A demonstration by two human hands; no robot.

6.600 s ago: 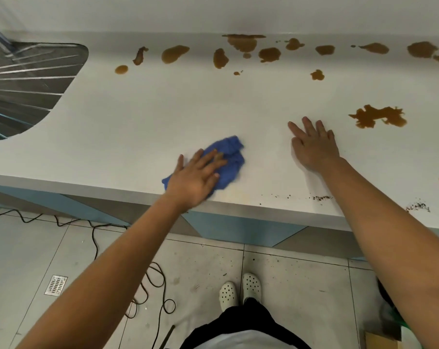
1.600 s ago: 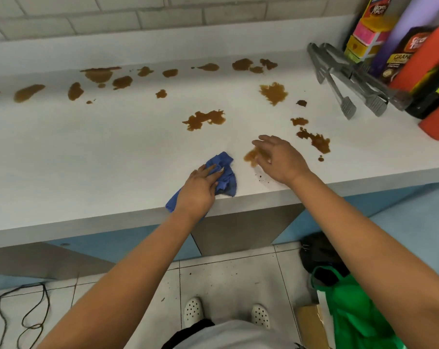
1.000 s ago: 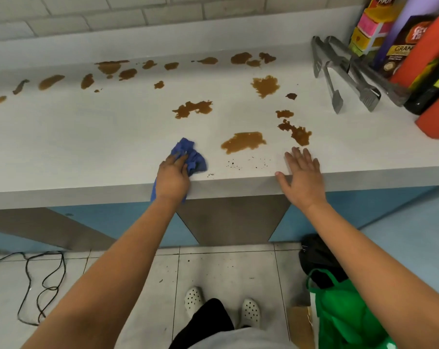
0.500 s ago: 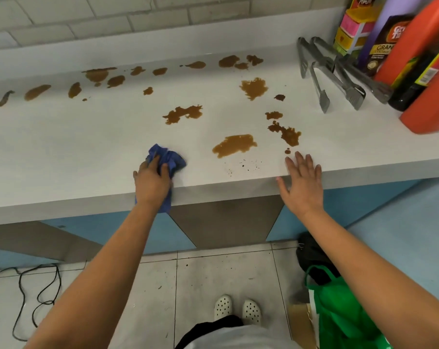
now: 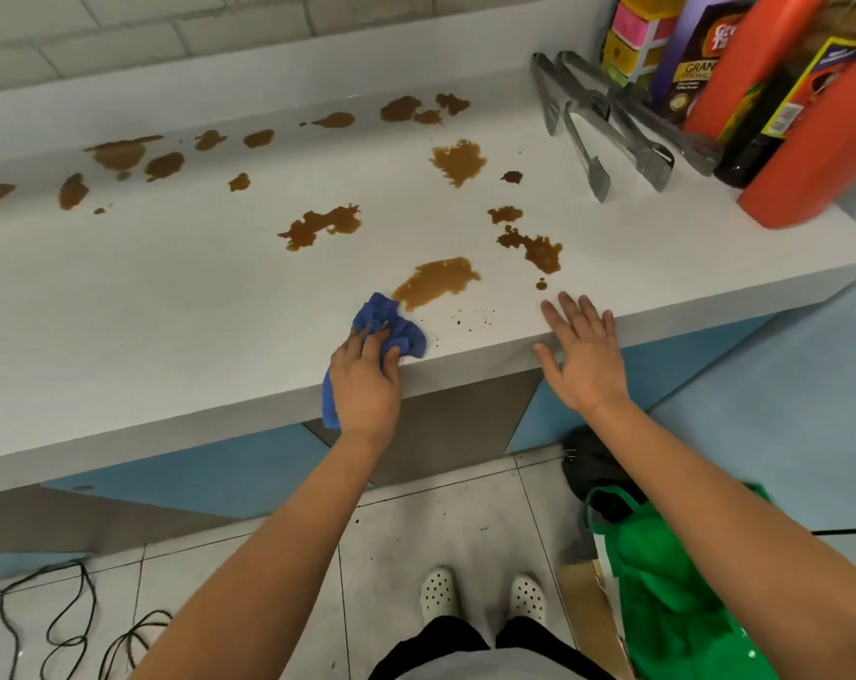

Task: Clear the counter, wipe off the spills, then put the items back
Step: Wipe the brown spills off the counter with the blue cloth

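A: Where is the blue cloth [image 5: 391, 331] relative to the big brown puddle [image 5: 436, 283]?

B: Touching the puddle's near-left tip, or as good as. It lies bunched on the white worktop [image 5: 171, 306], with one end hanging over the front edge. The left hand [image 5: 367, 385] presses it down, fingers curled over the wad, so it can be pushed as one lump.

A: And the right hand [image 5: 583, 360]?

B: Flat and spread, holding nothing. It rests on the worktop edge to the right of the puddle, probably as a brace while the person leans in. The two hands are well apart, with the puddle and a scatter of dark specks [image 5: 470, 319] between them.

A: How far along does the wiping look?

B: Left of the puddle the near strip is clean, but beyond it there are many more spills — a splat [image 5: 323, 225] behind it, a ragged one [image 5: 531, 245] to its right, a broad one [image 5: 458, 162] further back and a row [image 5: 171, 159] along the back wall. I would say the job is well short of half done.

A: And the cleared items?

B: Pushed far right of the puddle, clear of the wet: metal tongs [image 5: 593, 135], an orange bottle [image 5: 818, 159], a dark bottle [image 5: 779, 110] and boxes [image 5: 686, 56] behind. That keeps the cloth's path free — they go back last.
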